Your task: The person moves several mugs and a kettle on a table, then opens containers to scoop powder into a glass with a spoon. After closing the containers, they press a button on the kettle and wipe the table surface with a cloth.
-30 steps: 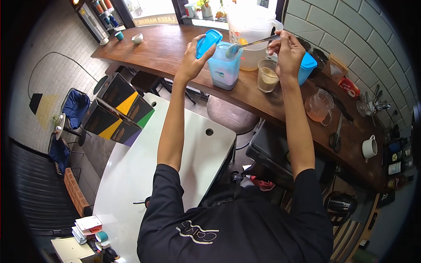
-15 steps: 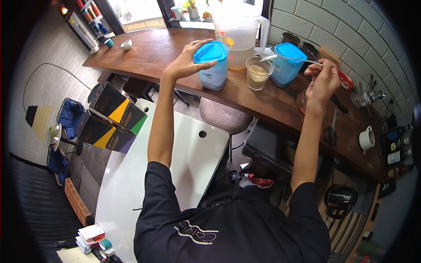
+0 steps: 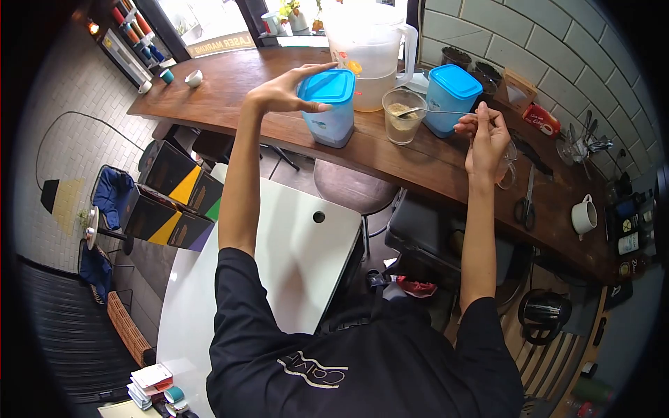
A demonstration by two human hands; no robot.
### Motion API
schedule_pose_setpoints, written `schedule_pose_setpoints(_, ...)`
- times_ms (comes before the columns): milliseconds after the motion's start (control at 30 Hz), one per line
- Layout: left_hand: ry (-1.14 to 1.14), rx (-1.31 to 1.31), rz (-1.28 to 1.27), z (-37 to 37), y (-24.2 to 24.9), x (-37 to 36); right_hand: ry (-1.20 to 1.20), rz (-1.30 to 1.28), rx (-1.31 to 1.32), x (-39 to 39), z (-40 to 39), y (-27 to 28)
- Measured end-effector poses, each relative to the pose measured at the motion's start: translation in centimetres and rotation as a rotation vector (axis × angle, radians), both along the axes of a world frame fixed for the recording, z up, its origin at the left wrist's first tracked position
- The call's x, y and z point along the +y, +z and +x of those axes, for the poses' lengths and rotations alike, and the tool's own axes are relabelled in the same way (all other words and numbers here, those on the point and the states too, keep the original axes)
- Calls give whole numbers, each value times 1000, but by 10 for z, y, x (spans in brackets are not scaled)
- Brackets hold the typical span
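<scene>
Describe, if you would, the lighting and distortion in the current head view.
Head view: the window looks overexposed; grout lines bow on the tiled wall, and the corners go black; a soft shadow lies on the white table.

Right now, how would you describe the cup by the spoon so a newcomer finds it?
On the dark wooden counter, find the big see-through jug. Before it, between two blue-lidded containers, stands the clear cup. It has no lid, unlike them, and holds something tan; the spoon in the right hand reaches its mouth.
</scene>
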State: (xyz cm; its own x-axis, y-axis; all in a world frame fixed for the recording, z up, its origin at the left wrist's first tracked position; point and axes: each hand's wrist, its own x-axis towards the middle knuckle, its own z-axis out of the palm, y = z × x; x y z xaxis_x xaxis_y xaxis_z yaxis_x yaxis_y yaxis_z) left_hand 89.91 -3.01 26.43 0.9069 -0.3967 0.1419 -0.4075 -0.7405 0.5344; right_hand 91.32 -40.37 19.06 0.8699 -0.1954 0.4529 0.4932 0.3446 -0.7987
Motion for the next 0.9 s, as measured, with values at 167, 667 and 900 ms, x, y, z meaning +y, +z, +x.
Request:
schedule_pose_setpoints(167,51,41,66,10,1,8,55,-77,-30,-4,-9,-10)
schedule_pose_setpoints(667,476,-343,115,-22,-29,-44,-365,-650,-488,18,-16,22)
schedule_pose_setpoints(900,467,-432,192,-21,-33,-38,-342,-794,-535,33,12,48)
